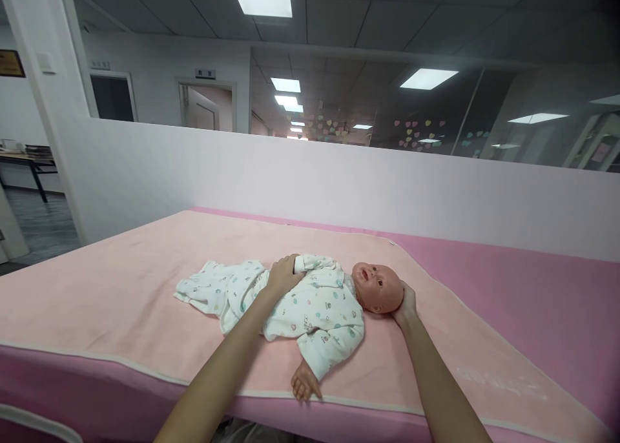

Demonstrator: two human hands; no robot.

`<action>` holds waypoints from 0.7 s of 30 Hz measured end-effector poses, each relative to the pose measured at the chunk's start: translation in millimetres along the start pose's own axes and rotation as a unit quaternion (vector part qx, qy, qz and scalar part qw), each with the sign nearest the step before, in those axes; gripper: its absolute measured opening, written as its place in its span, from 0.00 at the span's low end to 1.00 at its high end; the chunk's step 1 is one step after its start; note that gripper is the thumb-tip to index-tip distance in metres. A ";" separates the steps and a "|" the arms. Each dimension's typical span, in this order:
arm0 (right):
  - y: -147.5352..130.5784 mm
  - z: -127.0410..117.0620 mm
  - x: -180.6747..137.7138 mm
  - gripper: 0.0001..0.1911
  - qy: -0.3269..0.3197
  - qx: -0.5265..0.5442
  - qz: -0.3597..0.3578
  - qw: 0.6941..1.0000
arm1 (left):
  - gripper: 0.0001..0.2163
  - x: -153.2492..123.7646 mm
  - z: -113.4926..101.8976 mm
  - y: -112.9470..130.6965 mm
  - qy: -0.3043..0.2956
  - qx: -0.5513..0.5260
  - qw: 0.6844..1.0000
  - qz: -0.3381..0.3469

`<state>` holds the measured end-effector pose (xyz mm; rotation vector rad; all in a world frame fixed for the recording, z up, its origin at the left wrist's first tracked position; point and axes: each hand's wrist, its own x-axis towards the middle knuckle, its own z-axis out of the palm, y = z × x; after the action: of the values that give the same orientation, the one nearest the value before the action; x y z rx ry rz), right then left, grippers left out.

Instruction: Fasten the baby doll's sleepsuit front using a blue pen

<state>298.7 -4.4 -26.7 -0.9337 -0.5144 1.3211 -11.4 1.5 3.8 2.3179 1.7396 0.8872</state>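
Note:
A baby doll (314, 310) in a white printed sleepsuit lies on its back on a light pink blanket (145, 288), head to the right. My left hand (283, 275) rests on the doll's belly, fingers curled over the cloth. My right hand (405, 304) cups the underside of the doll's bare head (378, 288), its fingers mostly hidden behind it. One doll arm (310, 375) reaches toward the near edge of the blanket.
The blanket covers a darker pink padded table (508, 268) that runs to the right. A white partition wall (339, 185) with a window above stands right behind it. At far left are a doorway and a dark desk (29, 162).

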 end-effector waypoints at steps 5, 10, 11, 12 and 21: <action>-0.4 1.4 -0.9 0.18 -0.003 -0.004 -0.004 1.000 | 0.19 0.2 -1.1 0.9 -0.006 -0.001 1.000 0.003; -0.9 0.3 -0.3 0.18 -0.018 -0.010 -0.002 1.000 | 0.19 -0.4 -1.3 1.4 -0.004 0.001 1.000 0.003; -1.1 0.3 -0.5 0.19 -0.016 -0.006 0.001 1.000 | 0.19 -0.5 -1.3 1.5 -0.005 0.002 1.000 0.004; -1.3 0.6 -0.9 0.19 -0.010 -0.002 0.004 1.000 | 0.19 -0.5 -1.3 1.5 -0.005 0.002 1.000 0.005; 0.6 0.0 0.8 0.17 0.016 -0.016 -0.047 0.999 | 0.21 1.7 3.4 -2.3 0.013 0.013 0.999 -0.040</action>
<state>298.5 -3.6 -27.4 -0.9444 -0.5511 1.2143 -11.3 4.6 0.7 2.2460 1.8510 0.8906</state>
